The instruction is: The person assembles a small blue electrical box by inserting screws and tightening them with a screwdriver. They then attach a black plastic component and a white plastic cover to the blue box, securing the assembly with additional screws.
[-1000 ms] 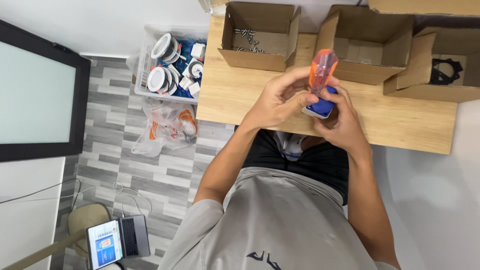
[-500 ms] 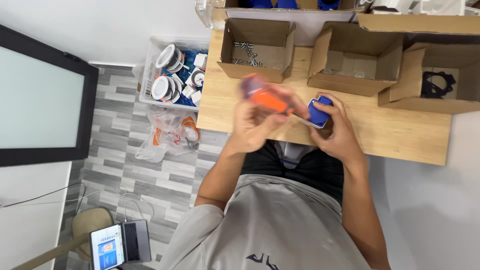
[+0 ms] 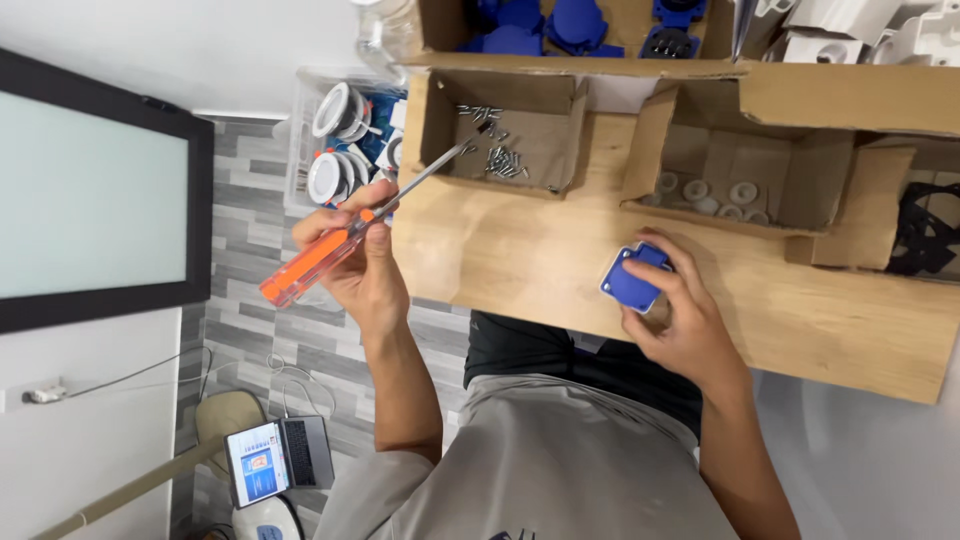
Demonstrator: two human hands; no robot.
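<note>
My left hand point(image 3: 358, 258) grips an orange-handled screwdriver point(image 3: 325, 255); its metal shaft reaches up and right, with the tip over the open cardboard box of small screws point(image 3: 512, 158). My right hand point(image 3: 680, 310) holds a blue square plastic part point(image 3: 634, 280) against the wooden table point(image 3: 520, 260). The two hands are well apart.
A cardboard box of white round washers point(image 3: 712, 192) stands right of the screw box. A box of black parts point(image 3: 925, 235) is at the far right, blue parts point(image 3: 560, 22) at the back. A clear bin of round white fittings point(image 3: 340, 140) and a laptop point(image 3: 280, 460) sit on the floor at left.
The hands were together in front of me with screwdriver and blue part. Now the left hand has swung the screwdriver out to the screw box, and the right has lowered the blue part to the table.
</note>
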